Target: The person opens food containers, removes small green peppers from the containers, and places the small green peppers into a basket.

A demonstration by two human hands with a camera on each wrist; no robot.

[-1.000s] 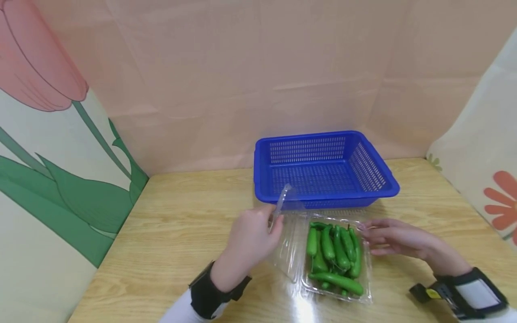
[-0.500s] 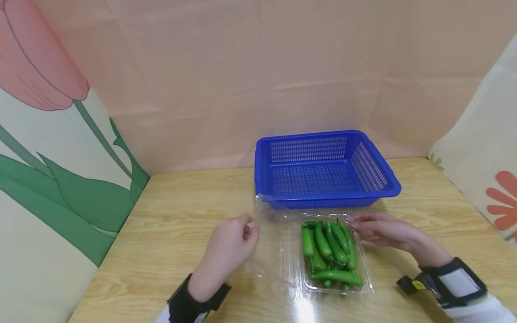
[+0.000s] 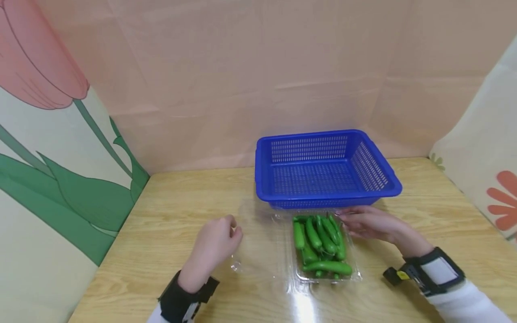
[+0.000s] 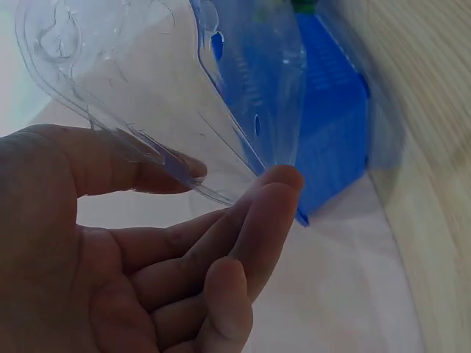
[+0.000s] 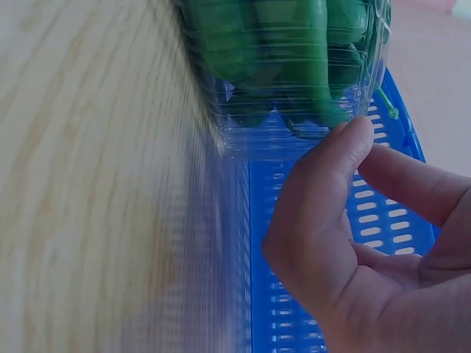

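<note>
The clear plastic clamshell box (image 3: pixel 323 251) lay open on the tabletop toward its near edge, just in front of the blue perforated basket (image 3: pixel 325 168), which stood further back, toward the far edge. The box's tray held a heap of green chilli peppers (image 3: pixel 321 244); its hinged lid (image 3: pixel 258 242) was folded out flat to the left on the wood.

The left hand (image 3: pixel 214 244) was at the outer edge of that lid. In the left wrist view the thumb and fingers (image 4: pixel 254 220) pinched the thin rim of the transparent lid (image 4: pixel 184 95) between them. The right hand (image 3: pixel 369 223) was at the far right corner of the tray; the right wrist view showed the thumb pressed against the tray wall (image 5: pixel 294 132), with the other fingers (image 5: pixel 412 184) lying loosely extended behind it. Whether those fingers also touched the tray could not be settled, as that view was blurred.

Judged from the layout, the opening of the box was complete: the lid was fully off the peppers and the contents exposed. The basket held nothing that could be seen, and every pepper visible sat in the tray, so no transfer had begun. Neither hand was on a pepper.
</note>
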